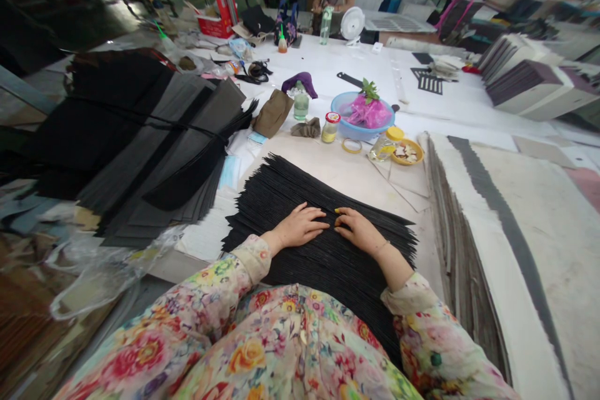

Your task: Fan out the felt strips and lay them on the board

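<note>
Head view: thin, ridged black strips [323, 265] lie layered at the bench [370, 69]'s near edge; the left hand [302, 225] rests on them, fingers spread; the right hand [360, 232], fingers loosely bent.

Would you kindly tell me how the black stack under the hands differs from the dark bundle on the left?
The black stack looks black throughout, while the dark bundle mixes grey and black pieces. The left hand and right hand rest on the black stack; neither touches the dark bundle. Both consist of many layered pieces.
</note>
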Demonstrator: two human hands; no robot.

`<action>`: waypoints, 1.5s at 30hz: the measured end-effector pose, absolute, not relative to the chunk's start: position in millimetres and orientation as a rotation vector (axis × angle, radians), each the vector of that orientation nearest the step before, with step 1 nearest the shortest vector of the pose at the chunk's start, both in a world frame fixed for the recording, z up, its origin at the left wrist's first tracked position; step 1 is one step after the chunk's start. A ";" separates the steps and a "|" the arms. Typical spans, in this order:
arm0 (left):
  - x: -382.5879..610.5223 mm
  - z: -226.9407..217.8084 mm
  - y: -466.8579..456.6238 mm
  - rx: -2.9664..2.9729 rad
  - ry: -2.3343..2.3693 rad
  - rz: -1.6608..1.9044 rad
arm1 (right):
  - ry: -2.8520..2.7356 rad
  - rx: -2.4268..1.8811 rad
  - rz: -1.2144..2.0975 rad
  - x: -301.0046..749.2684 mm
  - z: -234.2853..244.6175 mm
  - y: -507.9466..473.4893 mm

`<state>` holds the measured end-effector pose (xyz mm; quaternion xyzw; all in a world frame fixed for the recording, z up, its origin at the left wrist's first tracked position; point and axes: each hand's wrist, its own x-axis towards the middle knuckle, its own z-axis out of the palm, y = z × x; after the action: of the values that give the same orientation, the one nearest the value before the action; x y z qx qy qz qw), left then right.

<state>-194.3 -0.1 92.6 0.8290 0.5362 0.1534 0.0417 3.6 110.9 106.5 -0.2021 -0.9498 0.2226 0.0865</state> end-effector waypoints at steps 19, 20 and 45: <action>-191.5 90.0 -5.6 2.507 1.651 0.498 | -2.818 -0.606 0.713 10.5 104.7 104.4; -191.3 90.4 -5.7 2.503 1.652 0.498 | -2.820 -0.607 0.710 10.3 105.5 104.1; -191.1 89.1 -7.9 2.541 1.608 0.484 | -2.831 -0.593 0.633 10.2 105.1 98.5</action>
<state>-191.1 -7.9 89.1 0.8334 0.5273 0.1586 0.0482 10.2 98.5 105.1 -0.1996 -0.9523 0.2127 0.0900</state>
